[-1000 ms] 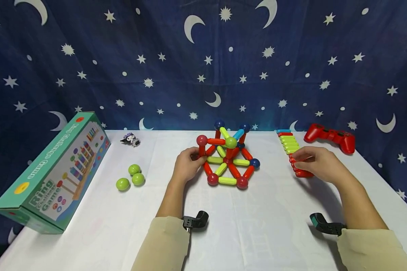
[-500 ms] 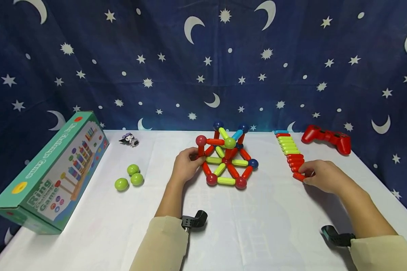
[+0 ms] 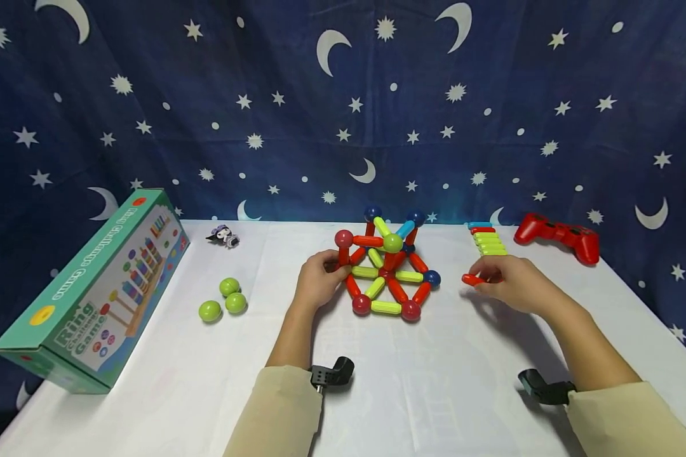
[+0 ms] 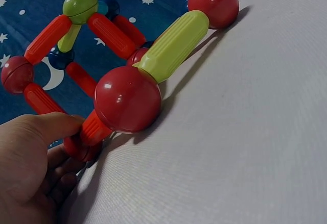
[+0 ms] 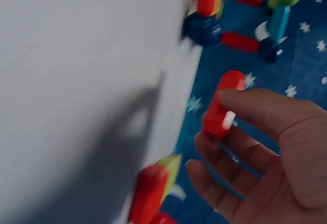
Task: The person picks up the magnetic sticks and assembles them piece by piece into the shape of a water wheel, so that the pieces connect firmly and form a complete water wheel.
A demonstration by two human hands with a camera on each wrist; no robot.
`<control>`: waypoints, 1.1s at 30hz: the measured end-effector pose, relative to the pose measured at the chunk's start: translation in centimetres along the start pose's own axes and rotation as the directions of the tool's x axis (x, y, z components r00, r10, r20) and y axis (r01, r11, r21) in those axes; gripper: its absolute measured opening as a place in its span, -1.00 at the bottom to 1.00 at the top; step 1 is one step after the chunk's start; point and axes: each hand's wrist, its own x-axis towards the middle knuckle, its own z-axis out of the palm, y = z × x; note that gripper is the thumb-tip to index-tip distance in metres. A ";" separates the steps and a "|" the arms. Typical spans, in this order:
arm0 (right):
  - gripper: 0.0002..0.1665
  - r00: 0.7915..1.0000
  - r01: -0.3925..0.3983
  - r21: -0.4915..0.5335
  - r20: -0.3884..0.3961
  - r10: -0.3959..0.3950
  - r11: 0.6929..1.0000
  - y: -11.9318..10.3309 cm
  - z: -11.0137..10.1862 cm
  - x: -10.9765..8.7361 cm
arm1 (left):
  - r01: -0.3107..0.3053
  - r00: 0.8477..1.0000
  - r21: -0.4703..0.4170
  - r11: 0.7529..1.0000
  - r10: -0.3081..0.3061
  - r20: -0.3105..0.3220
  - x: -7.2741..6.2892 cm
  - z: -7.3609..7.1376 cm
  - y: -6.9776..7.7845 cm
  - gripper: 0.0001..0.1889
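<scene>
A ball-and-rod magnetic structure (image 3: 387, 308) stands mid-table, its red and yellow-green rods joined by red, blue and green balls. At its left corner my left hand (image 3: 318, 279) grips it; in the left wrist view the thumb lies by a low red rod (image 4: 95, 128), and the other fingers are partly hidden behind. My right hand (image 3: 520, 285) pinches a loose red rod (image 3: 472, 279) between thumb and fingers, right of the structure. The right wrist view has this red rod (image 5: 232, 81) held above the table. Behind that hand lies a row of rods (image 3: 488, 240), partly covered by it.
A red game controller (image 3: 557, 236) sits at the back right. Three green balls (image 3: 236, 303) lie left of the structure, with a small figurine (image 3: 224, 237) behind them. A green game box (image 3: 100, 285) stands along the left side. A starry cloth (image 3: 297, 114) hangs behind the table.
My right hand has taken a red rod from the near end of the row and moved it left toward the structure. The left hand has stayed at the structure's left corner.
</scene>
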 end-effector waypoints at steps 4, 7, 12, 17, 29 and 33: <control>-0.69 0.996 0.059 0.058 -0.065 -0.056 0.997 -2.8 -0.4 1.0 | 0.000 1.000 0.001 1.000 0.000 0.001 0.0 0.0 -0.1 -0.70; -0.69 0.992 0.096 0.070 -0.090 -0.089 0.993 -4.8 -0.6 1.9 | 0.001 1.000 -0.003 1.000 -0.001 0.004 0.0 0.0 -0.1 -0.71; -0.67 0.989 0.118 0.060 -0.098 -0.112 0.991 -7.0 -0.6 3.3 | -0.002 1.000 -0.010 1.000 0.002 0.004 0.0 0.0 -0.1 -0.72; -0.62 0.992 0.107 0.033 -0.075 -0.104 0.994 -8.2 -0.5 4.3 | 0.001 1.000 -0.015 1.000 -0.001 0.003 0.1 0.0 -0.1 -0.72; -0.62 0.995 0.081 -0.020 -0.058 -0.082 0.996 -9.7 -0.4 5.3 | 0.012 1.000 -0.013 1.000 -0.012 0.003 0.0 0.0 -0.1 -0.73; -0.62 0.995 0.080 -0.026 -0.060 -0.081 0.996 -9.9 -0.4 5.4 | 0.010 1.000 -0.013 1.000 -0.010 0.001 0.0 0.0 0.0 -0.73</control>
